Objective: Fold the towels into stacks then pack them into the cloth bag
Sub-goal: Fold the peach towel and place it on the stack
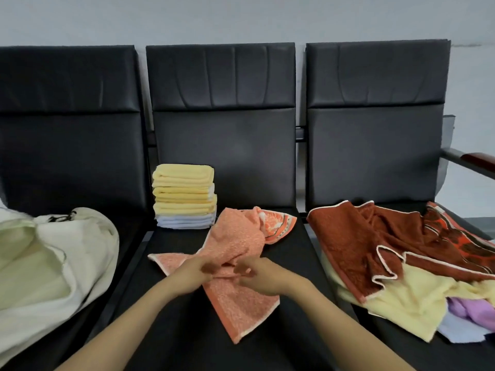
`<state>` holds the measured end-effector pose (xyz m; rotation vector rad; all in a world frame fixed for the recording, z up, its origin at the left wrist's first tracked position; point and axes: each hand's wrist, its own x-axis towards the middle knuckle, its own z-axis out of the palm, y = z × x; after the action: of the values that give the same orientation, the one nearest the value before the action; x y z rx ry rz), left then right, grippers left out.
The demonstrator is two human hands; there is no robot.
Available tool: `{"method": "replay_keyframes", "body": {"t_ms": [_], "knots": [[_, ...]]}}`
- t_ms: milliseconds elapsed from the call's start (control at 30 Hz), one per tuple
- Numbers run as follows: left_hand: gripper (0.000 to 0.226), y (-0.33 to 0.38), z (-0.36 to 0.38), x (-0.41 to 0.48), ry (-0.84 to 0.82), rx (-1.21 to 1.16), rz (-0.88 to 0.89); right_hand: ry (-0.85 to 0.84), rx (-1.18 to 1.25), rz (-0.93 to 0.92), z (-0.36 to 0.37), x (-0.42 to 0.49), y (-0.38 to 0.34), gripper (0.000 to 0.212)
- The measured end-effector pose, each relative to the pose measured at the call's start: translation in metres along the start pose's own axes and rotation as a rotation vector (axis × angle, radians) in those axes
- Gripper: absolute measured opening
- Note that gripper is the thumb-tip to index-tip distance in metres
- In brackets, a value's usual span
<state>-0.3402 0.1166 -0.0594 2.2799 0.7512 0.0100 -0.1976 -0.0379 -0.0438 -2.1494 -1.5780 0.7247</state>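
Three black padded seats sit side by side right across the frame, pale grey wall up top, dark red armrest at the right edge.

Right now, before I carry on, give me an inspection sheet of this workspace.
Surface: row of three black padded seats; work on the middle one.
Job's things: crumpled orange terry towel; folded stack of yellow and white towels behind it; cream cloth bag on the left seat; unfolded pile of brown, yellow and purple towels on the right seat.
Clutter: nothing seen.
Grips: left hand and right hand both hold that towel.
Cables: nothing seen.
Surroundings: pale wall; wooden armrest at right.
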Motion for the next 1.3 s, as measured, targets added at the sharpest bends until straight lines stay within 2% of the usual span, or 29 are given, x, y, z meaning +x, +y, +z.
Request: {"method": "replay_keyframes", "body": {"t_ms": [67, 200, 333, 400, 467, 600, 667, 733, 800, 833, 900, 967, 1033, 1067, 1133, 1233, 1300], "knots": [[0.042, -0.01, 0.006, 0.0, -0.034, 0.072, 0.052, -0.102, -0.125, 0.001, 0.013, 0.001, -0.002, 0.037], [0.047, -0.021, 0.014, 0.004, -0.038, 0.24, 0.152, -0.075, -0.259, 0.067, 0.03, 0.004, -0.003, 0.049], [0.044, -0.025, 0.013, 0.009, -0.02, 0.32, 0.147, 0.013, -0.444, 0.029, 0.041, 0.005, -0.008, 0.033], [0.053, -0.026, 0.007, 0.009, -0.022, 0.414, 0.111, 0.06, -0.476, 0.015, 0.041, 0.004, -0.007, 0.029], [0.061, -0.03, 0.0, 0.008, -0.049, 0.452, 0.062, 0.139, -0.347, 0.029, 0.034, 0.006, -0.002, 0.027], [0.058, -0.031, -0.004, 0.003, -0.03, 0.499, 0.092, 0.315, 0.38, 0.185, 0.007, 0.005, 0.0, 0.013], [0.043, -0.024, -0.003, 0.001, 0.169, 0.55, 0.215, 0.391, 0.748, 0.22, -0.006, 0.002, -0.003, 0.018], [0.032, -0.016, -0.003, 0.002, 0.423, 0.441, 0.4, 0.436, 0.996, 0.251, -0.019, -0.005, -0.006, 0.019], [0.031, -0.007, -0.006, -0.001, 0.534, 0.316, 0.502, 0.439, 1.037, 0.292, -0.03, -0.01, -0.007, 0.017], [0.034, 0.0, -0.007, -0.005, 0.579, 0.326, 0.553, 0.432, 0.933, 0.297, -0.034, -0.013, -0.005, 0.025], [0.035, 0.008, -0.006, -0.01, 0.638, 0.403, 0.636, 0.394, 0.559, 0.231, -0.043, -0.022, -0.004, 0.043], [0.03, 0.018, -0.006, -0.02, 0.546, 0.251, 0.618, 0.265, 0.25, 0.138, -0.05, -0.031, -0.006, 0.049], [0.022, 0.024, -0.006, -0.027, 0.299, -0.055, 0.475, 0.122, 0.104, 0.115, -0.052, -0.039, -0.005, 0.057], [0.016, 0.025, -0.005, -0.028, 0.189, -0.109, 0.43, 0.08, 0.035, 0.108, -0.051, -0.041, -0.003, 0.06], [0.019, 0.025, -0.003, -0.031, 0.003, -0.054, 0.381, 0.001, -0.079, 0.11, -0.044, -0.042, 0.003, 0.049], [0.049, 0.011, 0.003, -0.03, -0.271, 0.187, 0.234, -0.145, -0.145, 0.104, -0.025, -0.04, 0.01, 0.025], [0.05, -0.001, 0.008, -0.027, -0.337, 0.329, 0.205, -0.164, -0.177, 0.08, -0.015, -0.035, 0.016, 0.016]]}}
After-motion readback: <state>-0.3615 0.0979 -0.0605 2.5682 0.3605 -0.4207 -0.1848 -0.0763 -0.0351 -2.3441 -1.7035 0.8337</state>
